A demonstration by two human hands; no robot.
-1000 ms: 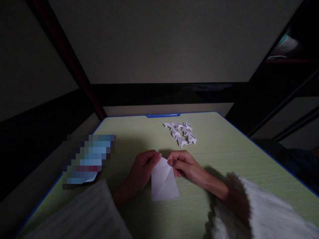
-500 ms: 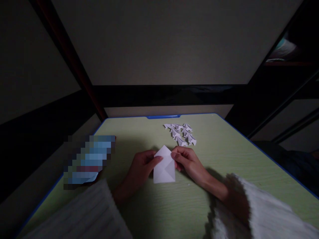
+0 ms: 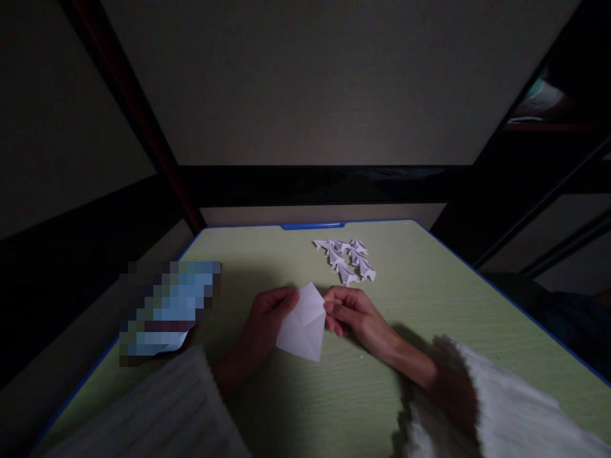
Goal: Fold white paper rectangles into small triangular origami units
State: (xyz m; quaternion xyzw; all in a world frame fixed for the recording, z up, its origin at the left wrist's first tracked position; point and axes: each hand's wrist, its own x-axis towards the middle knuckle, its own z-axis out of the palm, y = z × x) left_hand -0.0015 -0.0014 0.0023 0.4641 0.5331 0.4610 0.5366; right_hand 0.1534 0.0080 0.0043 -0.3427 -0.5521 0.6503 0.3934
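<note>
A white sheet of folded paper (image 3: 305, 327) with a pointed top and visible creases is held between both hands above the table. My left hand (image 3: 264, 324) pinches its upper left edge, thumb on top and the other fingers partly hidden behind. At the right corner, my right hand (image 3: 354, 313) grips the paper between thumb and index finger, the other fingers curled under. Just beyond the hands lie several small folded white paper pieces (image 3: 338, 256), set in a loose cluster with sharp points.
The light green table (image 3: 410, 286) has a blue rim and a blue handle strip (image 3: 312, 226) at its far edge. To the left lies a pixelated flat object (image 3: 179, 308). Pale panels (image 3: 305, 95) rise behind the table.
The paper has tilted, its lower edge swinging to the left and its tip shifting slightly left. My left thumb has slid off the paper's middle to its edge.
</note>
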